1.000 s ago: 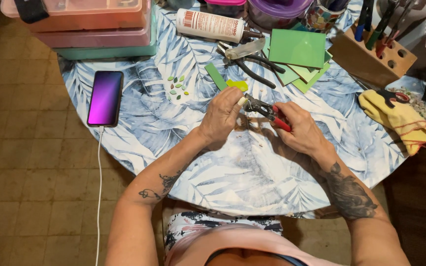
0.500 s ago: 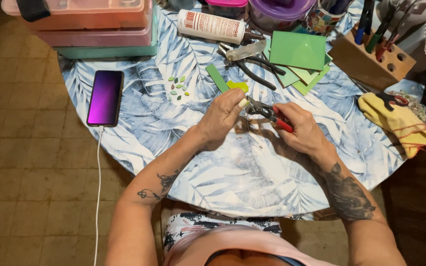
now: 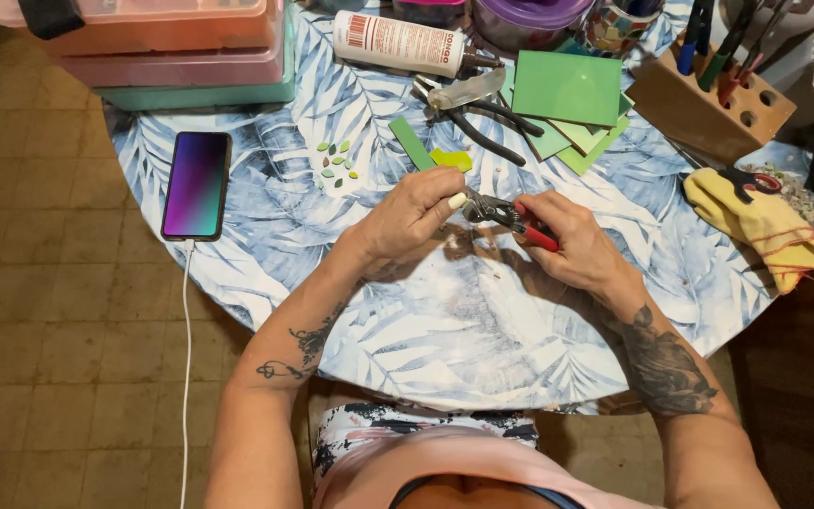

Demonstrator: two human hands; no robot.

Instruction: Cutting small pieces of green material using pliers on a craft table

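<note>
Right hand (image 3: 572, 247): fingers wrapped shut around the red handles of the nippers (image 3: 506, 215), held just above the counter (image 3: 445, 349) near its middle.
Left hand (image 3: 416, 219): fingers curled together at the metal head of the nippers, thumb and fingertips pinched there; whether a small piece sits between them cannot be told.
Nippers: small hand tool with dark metal jaws pointing toward the left hand and red grips inside the right palm; both hands meet at it.
Counter: round, covered with a blue and white leaf-print cloth.
Green pieces: a green strip (image 3: 412, 143) and a yellow-green chip (image 3: 451, 158) lie just beyond the hands; a cluster of tiny leaf-shaped bits (image 3: 335, 161) lies further left.
Green tiles (image 3: 567, 90): a stack of flat square sheets toward the far right.
Other pliers (image 3: 482, 123): dark-handled, lying beside the tiles.
Glue bottle (image 3: 398, 42): white, on its side at the far edge.
Phone (image 3: 197, 184): face up at the left, screen glowing purple, a white cable hanging off the edge.
Plastic boxes (image 3: 171, 47): stacked at far left, pink over teal.
Wooden tool block (image 3: 708, 99): far right, pens and tools standing in it.
Yellow cloth (image 3: 756, 226): crumpled at the right edge.
</note>
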